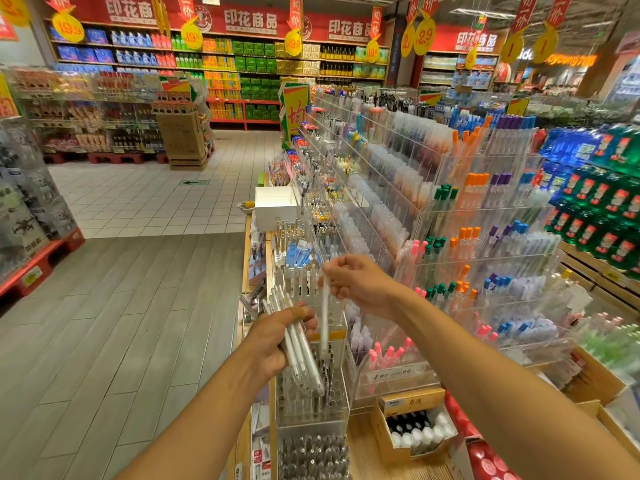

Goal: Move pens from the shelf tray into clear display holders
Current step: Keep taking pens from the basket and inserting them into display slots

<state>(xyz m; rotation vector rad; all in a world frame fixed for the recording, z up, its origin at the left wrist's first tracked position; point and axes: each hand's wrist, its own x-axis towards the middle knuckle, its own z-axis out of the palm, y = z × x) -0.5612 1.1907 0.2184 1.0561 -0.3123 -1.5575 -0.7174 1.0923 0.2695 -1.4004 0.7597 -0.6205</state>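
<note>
Now my left hand (273, 337) grips a bundle of white pens (298, 348) as stock, while my right hand (360, 282) pinches one pen (325, 320) upright, just above the clear holder (311, 400).

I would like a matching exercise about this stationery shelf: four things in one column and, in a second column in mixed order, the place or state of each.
Things
1. left hand
2. right hand
3. white open box
4. cardboard box of small bottles

Places or states
A. on the shelf edge, farther down the aisle
B. grips a bundle of white pens
C. low on the shelf, right of the clear holder
D. pinches a single white pen that hangs upright over the holder

Pairs: 1-B, 2-D, 3-A, 4-C
</note>
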